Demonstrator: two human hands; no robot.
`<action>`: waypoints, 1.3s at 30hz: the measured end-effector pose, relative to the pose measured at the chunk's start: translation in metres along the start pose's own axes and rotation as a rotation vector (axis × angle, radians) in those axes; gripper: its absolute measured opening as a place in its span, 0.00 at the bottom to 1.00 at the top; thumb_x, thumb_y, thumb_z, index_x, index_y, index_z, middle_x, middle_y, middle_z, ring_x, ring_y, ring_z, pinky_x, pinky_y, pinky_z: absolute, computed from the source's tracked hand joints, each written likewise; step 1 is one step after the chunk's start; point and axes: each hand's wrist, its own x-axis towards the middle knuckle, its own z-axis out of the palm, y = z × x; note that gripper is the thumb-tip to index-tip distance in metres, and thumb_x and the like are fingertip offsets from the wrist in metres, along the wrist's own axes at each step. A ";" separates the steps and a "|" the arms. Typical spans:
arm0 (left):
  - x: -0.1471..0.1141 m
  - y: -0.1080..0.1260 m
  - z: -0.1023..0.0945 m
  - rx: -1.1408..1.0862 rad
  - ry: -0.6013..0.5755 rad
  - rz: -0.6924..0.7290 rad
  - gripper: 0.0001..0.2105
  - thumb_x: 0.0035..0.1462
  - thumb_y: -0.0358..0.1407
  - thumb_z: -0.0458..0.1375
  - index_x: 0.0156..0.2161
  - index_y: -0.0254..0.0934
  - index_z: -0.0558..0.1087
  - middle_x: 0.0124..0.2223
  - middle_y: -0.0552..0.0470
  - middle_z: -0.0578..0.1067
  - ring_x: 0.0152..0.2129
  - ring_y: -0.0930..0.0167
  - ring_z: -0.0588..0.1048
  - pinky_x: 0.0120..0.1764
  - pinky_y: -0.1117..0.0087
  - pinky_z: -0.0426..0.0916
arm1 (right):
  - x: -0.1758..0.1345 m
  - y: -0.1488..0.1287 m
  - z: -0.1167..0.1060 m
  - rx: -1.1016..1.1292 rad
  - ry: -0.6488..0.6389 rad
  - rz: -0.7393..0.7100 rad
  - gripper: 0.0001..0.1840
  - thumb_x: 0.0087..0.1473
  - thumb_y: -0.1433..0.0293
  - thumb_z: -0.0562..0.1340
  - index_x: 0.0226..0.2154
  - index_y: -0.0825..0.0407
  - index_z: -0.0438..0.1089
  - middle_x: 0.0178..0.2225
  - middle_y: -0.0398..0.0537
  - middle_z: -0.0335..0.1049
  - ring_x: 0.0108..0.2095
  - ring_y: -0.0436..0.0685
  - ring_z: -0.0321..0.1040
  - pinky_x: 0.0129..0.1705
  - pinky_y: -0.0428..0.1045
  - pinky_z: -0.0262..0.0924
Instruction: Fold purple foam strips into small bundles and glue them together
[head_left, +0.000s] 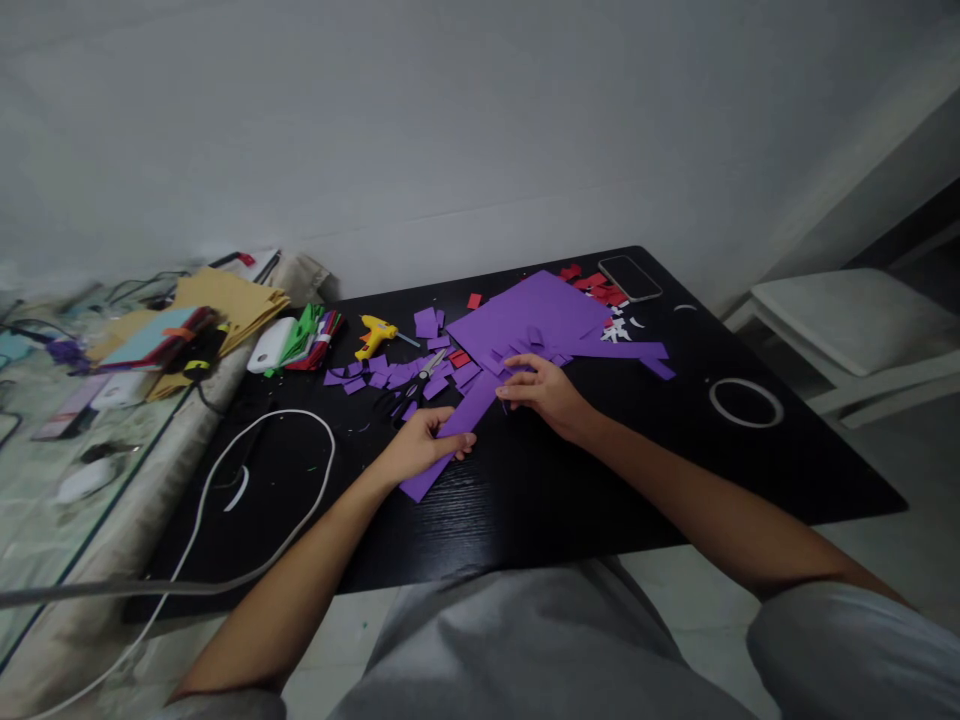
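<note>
My left hand (425,443) is closed round a long purple paper strip (466,410), thumb on top, with its lower end sticking out toward me. At the strip's far end, the bent fingers and thumb of my right hand (545,397) pinch its edge; a small dark bit shows under the fingertips, too blurred to name. Behind both hands lies a large purple sheet (536,308) with small cut pieces on its near edge. Black-handled scissors (421,383) rest with blades apart among scattered purple pieces (379,372), left of the strip.
A yellow glue gun (373,337) lies at the back left, beside folded green sheets (301,335). Red scraps (602,290) and a phone (630,278) are at the back right. A white ring (746,402) lies on the black table (600,490). A white cable (324,480) loops at left.
</note>
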 end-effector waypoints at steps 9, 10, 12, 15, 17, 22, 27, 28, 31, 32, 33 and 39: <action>0.001 -0.006 0.003 -0.024 0.004 -0.009 0.13 0.54 0.42 0.65 0.31 0.32 0.74 0.28 0.51 0.77 0.24 0.74 0.73 0.31 0.74 0.66 | -0.008 0.010 0.009 -0.054 -0.060 -0.024 0.28 0.35 0.70 0.76 0.41 0.52 0.68 0.27 0.39 0.72 0.27 0.50 0.70 0.31 0.47 0.66; 0.001 -0.005 0.003 -0.030 0.006 -0.010 0.12 0.54 0.42 0.65 0.31 0.32 0.74 0.28 0.52 0.77 0.23 0.74 0.73 0.31 0.74 0.67 | -0.008 0.010 0.010 -0.060 -0.042 -0.034 0.28 0.35 0.70 0.76 0.40 0.52 0.68 0.27 0.39 0.72 0.27 0.50 0.70 0.30 0.47 0.66; 0.001 -0.003 0.004 -0.043 0.016 -0.014 0.12 0.55 0.41 0.64 0.31 0.32 0.74 0.27 0.52 0.76 0.23 0.75 0.73 0.31 0.75 0.67 | -0.008 0.009 0.011 -0.069 -0.006 -0.053 0.29 0.34 0.70 0.77 0.40 0.52 0.68 0.27 0.39 0.72 0.26 0.49 0.69 0.30 0.47 0.65; 0.002 -0.002 0.002 -0.045 0.015 -0.024 0.11 0.54 0.40 0.64 0.30 0.32 0.74 0.27 0.52 0.77 0.22 0.76 0.73 0.31 0.75 0.68 | -0.003 0.003 0.005 -0.063 0.041 -0.066 0.28 0.34 0.70 0.76 0.39 0.53 0.68 0.28 0.40 0.72 0.26 0.49 0.69 0.31 0.47 0.64; 0.002 -0.003 -0.002 -0.052 0.014 -0.049 0.11 0.53 0.39 0.65 0.30 0.32 0.74 0.26 0.52 0.77 0.22 0.75 0.74 0.30 0.75 0.69 | 0.003 -0.001 -0.003 -0.046 0.111 -0.092 0.27 0.34 0.70 0.76 0.38 0.52 0.68 0.29 0.42 0.72 0.29 0.51 0.70 0.31 0.47 0.64; 0.006 -0.008 -0.020 -0.106 0.085 -0.100 0.11 0.49 0.38 0.67 0.29 0.31 0.75 0.25 0.50 0.78 0.20 0.75 0.74 0.26 0.75 0.70 | 0.021 -0.007 -0.026 -0.015 0.254 -0.156 0.24 0.36 0.71 0.74 0.38 0.51 0.69 0.30 0.41 0.70 0.29 0.50 0.68 0.33 0.48 0.65; 0.011 -0.011 -0.032 -0.179 0.235 -0.077 0.13 0.46 0.39 0.70 0.29 0.30 0.75 0.25 0.50 0.78 0.18 0.75 0.73 0.23 0.75 0.69 | 0.026 -0.002 -0.031 -0.005 0.236 -0.151 0.21 0.40 0.71 0.71 0.40 0.52 0.70 0.31 0.42 0.68 0.31 0.51 0.69 0.37 0.49 0.68; 0.011 -0.011 -0.033 -0.200 0.279 -0.068 0.14 0.45 0.40 0.70 0.29 0.30 0.75 0.25 0.49 0.78 0.18 0.75 0.73 0.23 0.75 0.69 | 0.026 -0.002 -0.030 -0.007 0.219 -0.151 0.20 0.42 0.70 0.70 0.40 0.52 0.70 0.31 0.43 0.68 0.32 0.52 0.69 0.37 0.50 0.68; 0.012 -0.013 -0.035 -0.259 0.393 -0.024 0.16 0.46 0.42 0.70 0.29 0.30 0.74 0.27 0.48 0.78 0.20 0.73 0.75 0.23 0.74 0.70 | 0.026 0.000 -0.029 -0.030 0.184 -0.154 0.18 0.45 0.71 0.67 0.42 0.51 0.70 0.30 0.43 0.67 0.33 0.53 0.71 0.39 0.52 0.70; 0.012 -0.014 -0.035 -0.274 0.423 -0.004 0.16 0.46 0.43 0.69 0.30 0.30 0.74 0.27 0.48 0.78 0.20 0.73 0.75 0.23 0.74 0.70 | 0.026 0.001 -0.029 -0.044 0.176 -0.153 0.18 0.46 0.71 0.66 0.42 0.50 0.70 0.30 0.43 0.67 0.32 0.53 0.71 0.39 0.52 0.71; 0.012 -0.014 -0.035 -0.286 0.447 0.015 0.16 0.47 0.43 0.69 0.30 0.31 0.73 0.28 0.49 0.78 0.21 0.73 0.75 0.23 0.74 0.70 | 0.025 0.001 -0.029 -0.062 0.169 -0.154 0.19 0.46 0.71 0.66 0.44 0.50 0.71 0.29 0.42 0.66 0.32 0.53 0.71 0.39 0.52 0.71; 0.013 -0.016 -0.037 -0.293 0.502 0.037 0.16 0.49 0.43 0.67 0.30 0.32 0.71 0.27 0.51 0.77 0.20 0.74 0.74 0.25 0.74 0.70 | 0.021 0.006 -0.025 -0.225 0.091 -0.217 0.25 0.47 0.67 0.67 0.50 0.47 0.68 0.30 0.42 0.66 0.34 0.56 0.74 0.39 0.54 0.72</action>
